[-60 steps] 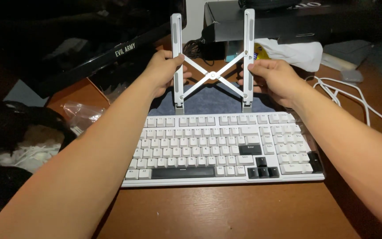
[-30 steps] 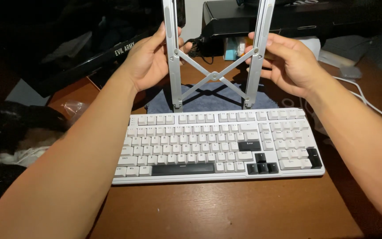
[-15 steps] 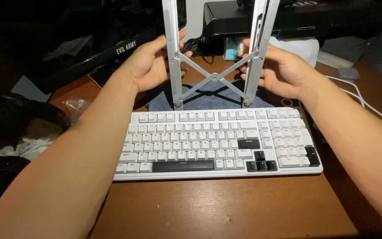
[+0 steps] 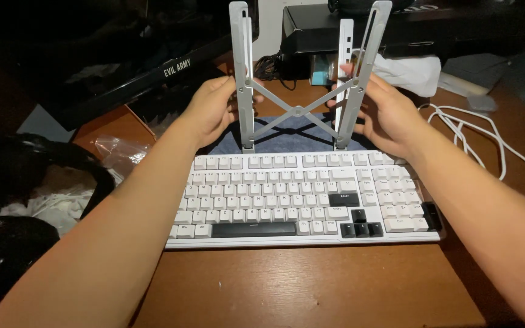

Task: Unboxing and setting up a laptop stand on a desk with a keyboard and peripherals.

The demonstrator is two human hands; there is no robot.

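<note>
While both hands grip it, stand [image 4: 299,112] crowds keyboard [image 4: 302,197].

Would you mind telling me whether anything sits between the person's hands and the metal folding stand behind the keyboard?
Nothing visible does. The left hand already grips the stand's left rail and the right hand touches the right rail. The keyboard lies nearer the person, under the forearms, not between hands and stand.

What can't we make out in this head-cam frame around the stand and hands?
Head view:
- Folding metal stand: rail tops cut off by the top edge.
- Left hand: its fingers wrap behind the left rail, hidden.
- Right hand: palm side hidden by its own back.
- Blue cloth under the stand: extent hidden by the keyboard.
- Left of the desk: too dark.
</note>
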